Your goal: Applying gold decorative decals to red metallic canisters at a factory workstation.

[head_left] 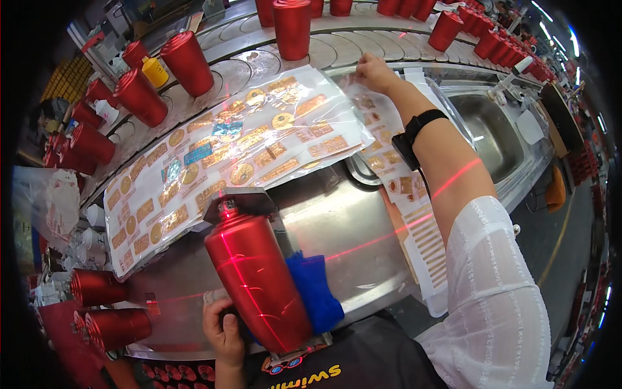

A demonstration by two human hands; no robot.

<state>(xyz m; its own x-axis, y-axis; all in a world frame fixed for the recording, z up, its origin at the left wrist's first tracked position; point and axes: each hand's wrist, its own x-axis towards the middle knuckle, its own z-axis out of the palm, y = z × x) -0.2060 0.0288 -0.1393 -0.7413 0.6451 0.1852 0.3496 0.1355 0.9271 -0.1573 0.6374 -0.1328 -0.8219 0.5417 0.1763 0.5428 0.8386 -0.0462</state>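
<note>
Now your left hand (223,330) grips the red bottle (259,282); your right hand (374,71) pinches a sticker sheet (372,107) on the counter (337,220).

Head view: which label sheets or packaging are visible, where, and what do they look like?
Label sheets: fanned across the steel bench, clear film with gold and blue stickers.
Label strip: under the right hand and forearm, white backing, gold stickers.
Plastic bag: far left, clear, crumpled.
Red bottle: left hand steadies it; no label visible.
</note>
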